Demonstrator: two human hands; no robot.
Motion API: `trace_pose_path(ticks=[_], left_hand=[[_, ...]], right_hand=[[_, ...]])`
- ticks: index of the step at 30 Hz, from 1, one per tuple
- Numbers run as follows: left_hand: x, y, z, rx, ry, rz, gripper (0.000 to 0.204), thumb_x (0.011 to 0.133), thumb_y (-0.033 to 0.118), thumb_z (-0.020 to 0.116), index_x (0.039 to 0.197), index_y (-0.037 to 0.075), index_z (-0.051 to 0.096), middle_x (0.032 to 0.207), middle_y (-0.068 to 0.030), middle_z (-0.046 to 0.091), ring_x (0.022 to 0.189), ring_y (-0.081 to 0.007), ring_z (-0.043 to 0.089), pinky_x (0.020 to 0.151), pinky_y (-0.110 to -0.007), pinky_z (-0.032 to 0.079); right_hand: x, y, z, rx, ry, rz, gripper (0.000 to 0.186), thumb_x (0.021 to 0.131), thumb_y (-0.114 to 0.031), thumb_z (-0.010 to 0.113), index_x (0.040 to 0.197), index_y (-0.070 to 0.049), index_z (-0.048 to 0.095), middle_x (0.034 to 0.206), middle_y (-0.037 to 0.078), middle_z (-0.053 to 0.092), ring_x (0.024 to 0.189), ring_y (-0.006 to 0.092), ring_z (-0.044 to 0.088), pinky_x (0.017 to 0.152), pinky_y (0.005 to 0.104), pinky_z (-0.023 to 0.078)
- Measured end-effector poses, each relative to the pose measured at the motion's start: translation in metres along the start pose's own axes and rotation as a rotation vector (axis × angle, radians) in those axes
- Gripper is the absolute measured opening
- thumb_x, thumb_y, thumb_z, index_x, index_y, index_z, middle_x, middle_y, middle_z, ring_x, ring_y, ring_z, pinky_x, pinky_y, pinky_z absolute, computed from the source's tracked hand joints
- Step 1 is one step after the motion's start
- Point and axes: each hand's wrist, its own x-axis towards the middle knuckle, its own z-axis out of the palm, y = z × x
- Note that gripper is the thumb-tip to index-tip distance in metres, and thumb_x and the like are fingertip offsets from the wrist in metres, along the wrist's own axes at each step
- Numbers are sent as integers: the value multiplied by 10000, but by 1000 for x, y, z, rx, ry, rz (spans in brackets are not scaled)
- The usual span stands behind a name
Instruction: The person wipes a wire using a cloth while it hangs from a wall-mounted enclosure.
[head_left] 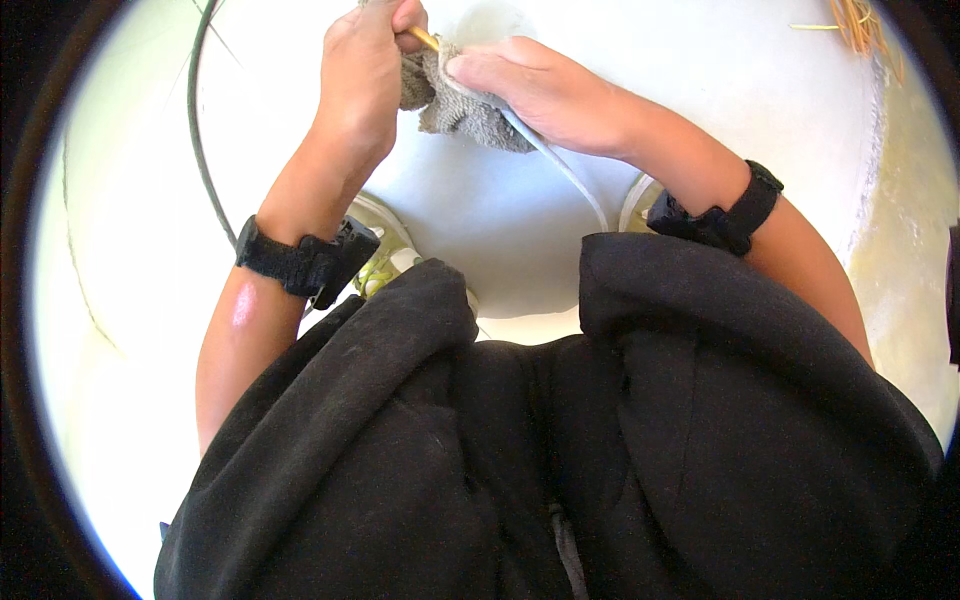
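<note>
Near the top edge, my left hand (362, 75) is closed on one end of a thin yellow rod-like piece (424, 38), possibly part of a cable. My right hand (545, 88) pinches a rough grey cloth (480, 122), thumb on top, where the yellow piece goes into its folds. From under the right hand a pale grey cable (560, 168) runs down toward my knees. The cloth hangs between both hands, and its folds hide how the cable and the yellow piece relate. The tips of my left fingers are partly cut off by the frame's edge.
A dark cable (193, 120) curves along the bright white floor at the left. Orange-yellow strands (856, 28) lie in a bundle at the far right. My shoes (388, 245) stand below the hands, partly hidden by my black-clad knees (420, 320).
</note>
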Motion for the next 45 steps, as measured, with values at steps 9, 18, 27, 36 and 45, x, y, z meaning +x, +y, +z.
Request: trace_pose_path(ticks=[9,18,27,36,45], left_hand=[[24,-12,-19,118,185,-126,261,928,295,471,849,57,543,742,-8,447,690,-103,410,668,-239,384],[43,-23,-41,174,333,-255,219,943,253,437,942,51,522,735,17,408,653,-92,394,625,-240,397],[64,-40,-79,45,214,-240,169,950,212,412,824,111,464,627,54,362,584,-70,346,522,-220,331],[79,-24,-108,-31,376,-139,274,961,172,380,1160,-3,450,707,33,377,616,-66,358,572,-250,406],[33,14,-57,185,137,100,340,970,337,359,678,166,390,649,30,348,630,-105,330,643,-255,339]], right_hand=[[11,16,3,-438,197,-135,400,898,-312,350,863,24,564,729,217,567,687,344,542,692,411,424],[-5,27,1,-445,140,-1,396,910,-325,344,841,18,529,704,208,537,673,351,523,684,419,414],[-34,25,-15,-485,66,-10,373,934,-296,326,830,23,487,729,198,500,687,328,481,699,396,400],[-45,4,-41,-529,-30,-8,342,958,-288,365,873,12,508,727,99,444,696,204,443,702,321,390],[-21,2,-30,-300,-123,56,334,951,-316,432,883,-10,546,741,7,446,702,104,425,683,255,390]])
